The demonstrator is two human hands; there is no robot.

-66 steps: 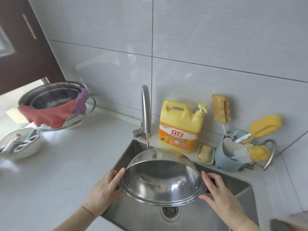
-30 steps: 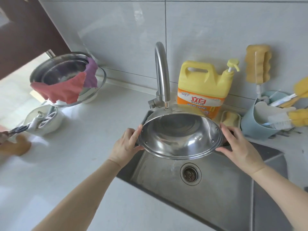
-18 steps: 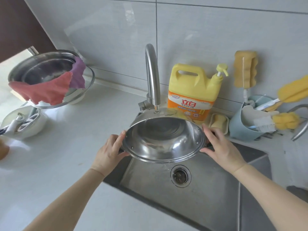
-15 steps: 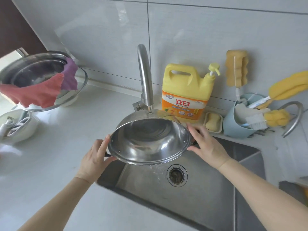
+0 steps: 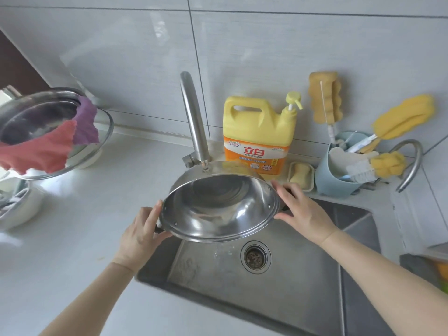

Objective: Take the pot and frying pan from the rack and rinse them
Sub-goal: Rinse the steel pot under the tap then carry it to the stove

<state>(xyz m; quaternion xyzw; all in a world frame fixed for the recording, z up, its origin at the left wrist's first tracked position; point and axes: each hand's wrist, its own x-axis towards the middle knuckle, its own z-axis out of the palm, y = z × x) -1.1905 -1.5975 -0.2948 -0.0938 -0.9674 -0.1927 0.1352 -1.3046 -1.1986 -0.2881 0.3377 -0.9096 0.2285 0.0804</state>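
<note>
A shiny steel pot (image 5: 219, 204) is held tilted above the sink (image 5: 303, 282), its opening turned toward me. My left hand (image 5: 139, 232) grips its left side handle, thumb under the rim. My right hand (image 5: 301, 212) holds the right side handle, fingers spread along the rim. The pot's far edge sits right under the spout of the steel faucet (image 5: 194, 120). Water drips from the pot's low rim and splashes on the sink floor beside the drain (image 5: 255, 257). No frying pan shows in this view.
A yellow detergent jug (image 5: 258, 137) stands behind the sink with a soap dish (image 5: 300, 174) and a blue holder (image 5: 339, 170) of brushes and sponges. At the left, a steel bowl (image 5: 36, 117) with red and purple cloths sits on the white counter (image 5: 84, 226).
The pot has stayed tilted under the faucet in both hands, drifting slightly left over the sink. Water now spills from its low rim. The camera view has shifted.
</note>
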